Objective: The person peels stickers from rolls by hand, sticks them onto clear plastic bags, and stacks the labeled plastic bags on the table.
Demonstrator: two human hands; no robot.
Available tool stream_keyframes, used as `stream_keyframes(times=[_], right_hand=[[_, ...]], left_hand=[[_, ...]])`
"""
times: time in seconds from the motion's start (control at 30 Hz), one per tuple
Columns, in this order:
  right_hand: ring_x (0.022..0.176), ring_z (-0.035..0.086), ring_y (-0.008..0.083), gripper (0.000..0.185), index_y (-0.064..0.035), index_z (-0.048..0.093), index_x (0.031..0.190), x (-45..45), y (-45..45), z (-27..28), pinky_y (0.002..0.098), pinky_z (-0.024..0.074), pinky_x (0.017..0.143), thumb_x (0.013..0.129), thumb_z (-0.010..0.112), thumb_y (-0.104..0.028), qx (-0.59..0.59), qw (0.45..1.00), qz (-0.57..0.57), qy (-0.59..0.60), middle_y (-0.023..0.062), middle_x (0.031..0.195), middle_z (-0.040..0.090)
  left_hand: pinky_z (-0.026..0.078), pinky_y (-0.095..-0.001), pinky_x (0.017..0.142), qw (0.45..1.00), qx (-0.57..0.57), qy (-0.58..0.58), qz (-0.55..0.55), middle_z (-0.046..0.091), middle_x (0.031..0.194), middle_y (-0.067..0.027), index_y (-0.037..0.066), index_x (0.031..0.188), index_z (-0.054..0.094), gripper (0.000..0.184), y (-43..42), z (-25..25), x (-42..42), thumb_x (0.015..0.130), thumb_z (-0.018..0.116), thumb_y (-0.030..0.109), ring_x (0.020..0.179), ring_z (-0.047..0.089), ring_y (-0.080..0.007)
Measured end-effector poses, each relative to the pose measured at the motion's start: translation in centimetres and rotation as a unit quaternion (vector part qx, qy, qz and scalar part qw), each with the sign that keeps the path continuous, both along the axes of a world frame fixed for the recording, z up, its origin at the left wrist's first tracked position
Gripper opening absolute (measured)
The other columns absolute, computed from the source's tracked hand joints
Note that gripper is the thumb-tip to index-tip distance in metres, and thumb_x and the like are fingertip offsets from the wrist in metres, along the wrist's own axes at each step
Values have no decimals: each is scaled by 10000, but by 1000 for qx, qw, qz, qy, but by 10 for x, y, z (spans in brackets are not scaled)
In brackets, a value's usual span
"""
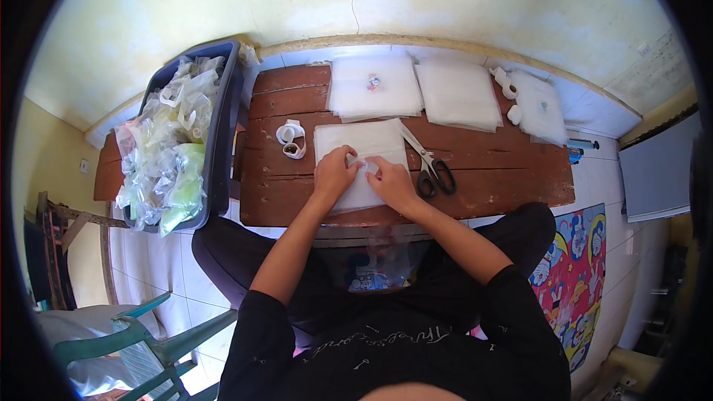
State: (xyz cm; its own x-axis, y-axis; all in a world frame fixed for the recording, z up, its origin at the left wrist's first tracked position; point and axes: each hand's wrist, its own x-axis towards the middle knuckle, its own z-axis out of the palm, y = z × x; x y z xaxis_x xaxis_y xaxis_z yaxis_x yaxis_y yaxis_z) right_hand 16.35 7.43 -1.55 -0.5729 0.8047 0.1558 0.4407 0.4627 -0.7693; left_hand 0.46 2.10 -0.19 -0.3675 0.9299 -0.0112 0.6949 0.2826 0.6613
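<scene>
A stack of white translucent plastic sheets or bags (379, 134) lies in front of me on the brown wooden table (282, 111). My left hand (336, 172) and my right hand (390, 180) meet over its middle, fingers bent and pinched together. Between the fingertips is a small whitish piece (365, 168), perhaps a sticker; both hands seem to hold its edges against the top sheet. Scissors with black handles (435, 177) lie just right of the stack. White rolls of tape or labels (291, 138) stand to the left.
More plastic stacks (459, 94) line the table's back edge, one bearing a small printed piece (373, 83). Other white rolls (508, 89) sit at the back right. A dark bin (218, 141) full of plastic pieces stands left. A green chair (141, 341) is at lower left.
</scene>
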Motion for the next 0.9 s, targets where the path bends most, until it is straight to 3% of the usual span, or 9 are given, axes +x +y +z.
stream_keyframes(times=[0.07, 0.13, 0.17, 0.23, 0.33, 0.47, 0.63, 0.77, 0.9], right_hand=[[602, 639, 317, 313, -58, 660, 1096, 6, 6, -6, 419, 521, 632, 803, 675, -170, 30, 998, 30, -50, 136, 615, 627], [812, 655, 357, 444, -37, 572, 1182, 10, 13, 2, 461, 527, 746, 800, 707, -218, 64, 990, 11, -127, 209, 853, 647], [812, 655, 357, 444, -37, 572, 1182, 15, 18, 6, 461, 527, 746, 800, 707, -218, 65, 990, 10, -127, 209, 853, 647], [976, 605, 390, 586, 8, 482, 1248, 23, 25, 21, 453, 507, 830, 779, 733, -238, 181, 970, -61, -149, 252, 1036, 601], [1064, 549, 428, 635, 40, 435, 1254, 28, 34, 26, 452, 493, 860, 767, 748, -220, 96, 973, -77, -193, 266, 1119, 554], [998, 593, 376, 630, 35, 471, 1283, 29, 45, 1, 430, 496, 841, 748, 746, -151, 122, 980, -89, -126, 217, 1096, 604], [785, 654, 351, 451, 35, 581, 1165, 33, 55, -1, 427, 505, 707, 739, 704, -44, 3, 994, -93, -59, 165, 826, 666], [701, 633, 306, 380, 5, 610, 1117, 31, 52, 8, 388, 508, 666, 749, 697, -31, 28, 994, -99, -30, 144, 788, 643], [693, 614, 192, 269, -12, 617, 1042, 23, 64, 33, 310, 499, 661, 781, 682, -17, -9, 986, -118, 116, 82, 760, 627]], left_hand=[[482, -423, 657, 1000, -2, -1, 2, 617, 756, -87, 99, 973, 656, 274, -1, 3, 1, 765, 759, 244, 723, 620, -273], [482, -421, 656, 1000, -4, -1, 4, 612, 747, -85, 99, 972, 657, 282, -1, 3, 1, 758, 766, 246, 718, 618, -272], [480, -418, 651, 1000, -2, -4, -2, 606, 740, -83, 98, 976, 659, 296, -1, 2, 0, 749, 775, 248, 711, 615, -267], [479, -416, 647, 1000, 1, -7, -7, 600, 732, -80, 98, 981, 661, 310, -1, -2, -3, 740, 783, 250, 703, 611, -262], [482, -401, 645, 999, 18, -32, -25, 598, 724, -86, 95, 997, 668, 335, 1, -8, -7, 720, 799, 230, 690, 603, -256], [488, -325, 628, 991, 64, -105, -50, 607, 718, -82, 66, 1020, 671, 325, 2, -14, -7, 722, 789, 117, 633, 580, -194], [482, -275, 612, 978, 88, -173, -73, 615, 709, -54, 42, 1018, 666, 296, 1, -15, -9, 737, 760, 40, 600, 559, -138], [491, -287, 646, 975, 139, -165, -45, 643, 833, -71, 43, 1022, 666, 284, 2, -17, -9, 751, 750, 44, 708, 592, -148], [487, -279, 736, 968, 224, -103, 54, 633, 1037, -69, 35, 1109, 632, 343, 6, -13, -12, 788, 746, 80, 930, 598, -136]])
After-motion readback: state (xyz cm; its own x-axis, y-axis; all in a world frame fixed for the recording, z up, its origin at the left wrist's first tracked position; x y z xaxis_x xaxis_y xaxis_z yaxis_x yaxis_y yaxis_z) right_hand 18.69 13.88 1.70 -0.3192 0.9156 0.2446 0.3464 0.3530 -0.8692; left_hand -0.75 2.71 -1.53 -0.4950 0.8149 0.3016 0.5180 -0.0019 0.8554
